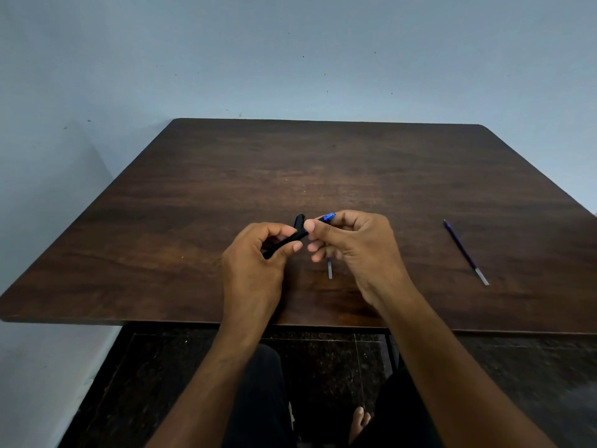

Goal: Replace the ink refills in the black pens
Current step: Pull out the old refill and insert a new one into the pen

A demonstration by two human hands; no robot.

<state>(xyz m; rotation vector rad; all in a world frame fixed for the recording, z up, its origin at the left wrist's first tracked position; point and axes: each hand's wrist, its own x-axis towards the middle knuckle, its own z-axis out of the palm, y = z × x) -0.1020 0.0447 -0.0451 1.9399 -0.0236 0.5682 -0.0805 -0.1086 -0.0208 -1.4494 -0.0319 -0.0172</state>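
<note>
— Holding what, exactly?

— A black pen (pixel 284 242) sits pinched in the left hand (pixel 255 263), fingers closed around its barrel, just above the near middle of the desk (pixel 193 195). Its long axis slants up and to the right, toward the right hand (pixel 355 250).

— And that hand?

— Closed on a blue-tipped piece (pixel 329 216); a pale refill end (pixel 329 270) shows below its fingers. The two hands almost touch.

— Anything else?

— A spare refill (pixel 465 252) lies well apart on the right, nearer the right hand, angled diagonally.
</note>
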